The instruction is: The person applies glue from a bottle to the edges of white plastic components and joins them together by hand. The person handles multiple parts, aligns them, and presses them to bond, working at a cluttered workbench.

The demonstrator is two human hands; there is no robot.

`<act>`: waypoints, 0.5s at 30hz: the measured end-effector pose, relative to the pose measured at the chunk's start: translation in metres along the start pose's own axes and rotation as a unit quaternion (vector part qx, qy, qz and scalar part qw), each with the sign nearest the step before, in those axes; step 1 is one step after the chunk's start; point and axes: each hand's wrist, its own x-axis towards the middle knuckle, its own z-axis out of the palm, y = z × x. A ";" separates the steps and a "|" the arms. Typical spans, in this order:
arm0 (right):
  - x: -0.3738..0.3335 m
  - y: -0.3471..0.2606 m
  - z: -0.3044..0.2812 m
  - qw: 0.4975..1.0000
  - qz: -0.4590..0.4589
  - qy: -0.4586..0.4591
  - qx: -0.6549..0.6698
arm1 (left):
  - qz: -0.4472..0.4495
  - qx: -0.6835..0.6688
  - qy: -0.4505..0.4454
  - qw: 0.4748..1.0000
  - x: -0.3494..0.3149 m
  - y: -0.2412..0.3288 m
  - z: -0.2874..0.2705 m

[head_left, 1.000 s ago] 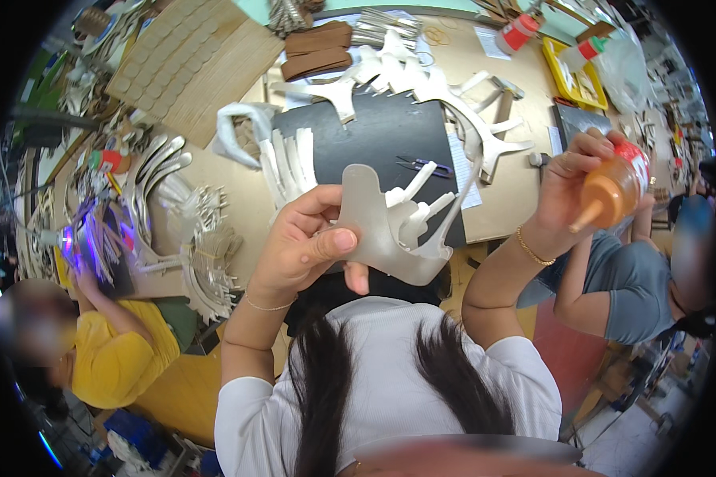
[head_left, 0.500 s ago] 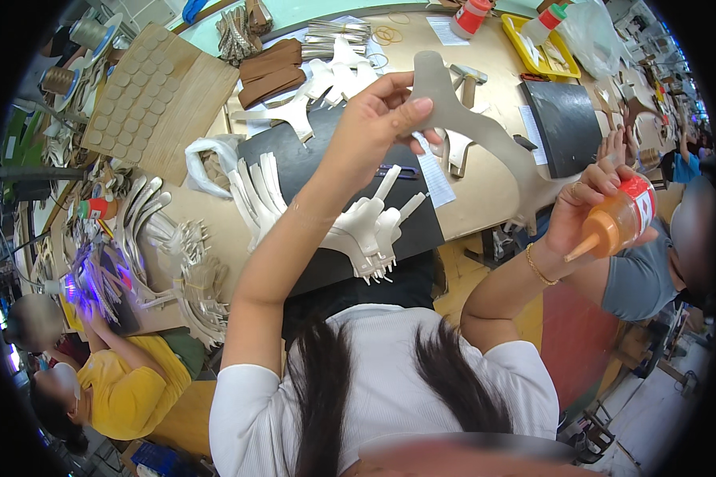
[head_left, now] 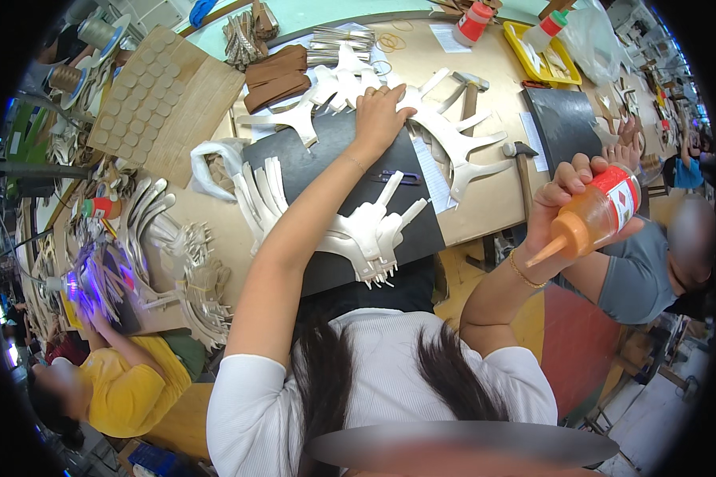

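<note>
Left hand (head_left: 380, 119) drops from holding a curved piece up in the air to the far edge of your black board (head_left: 418, 234); that piece now appears to lie with the white branched pieces (head_left: 453, 143), and the dark-headed hammer (head_left: 525, 176) it covered shows again. Your left fingers drape over the row, knuckles up; tips are hidden, so can't tell if they pinch a piece or just rest. Row curves around the board's far side and onto the tan table (head_left: 485, 213), prongs pointing outward, probably so pieces nest and stay within reach. Your right hand (head_left: 550, 205) wraps the orange squeeze bottle (head_left: 605, 207), fingers curled round its body, nozzle (head_left: 549, 249) angled down toward you and off to the side, which likely keeps the tip clear of the parts. Nothing touches the nozzle. Stacked white pieces (head_left: 362, 230) sit on the near edge, below your left forearm; pale strips (head_left: 254, 195) fan out at the board's left, presumably sorted apart. Purple-handled tool (head_left: 402, 178) lies on the board by its right edge, printed sheet (head_left: 433, 179) just beside, both seemingly parked off the middle.
</note>
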 end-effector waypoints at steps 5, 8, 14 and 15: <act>-0.002 0.001 0.005 0.999 0.001 0.040 -0.034 | 0.039 0.015 0.060 0.997 -0.011 0.002 -0.028; -0.002 0.003 0.005 0.999 0.021 0.037 -0.031 | 0.017 -0.062 -0.057 0.996 -0.047 -0.012 -0.076; -0.005 0.036 -0.001 0.993 0.053 0.103 0.002 | 0.057 0.018 -0.249 0.967 -0.144 -0.005 -0.143; -0.005 0.044 -0.002 0.992 0.048 0.111 0.024 | 0.053 0.021 -0.247 0.967 -0.150 -0.003 -0.145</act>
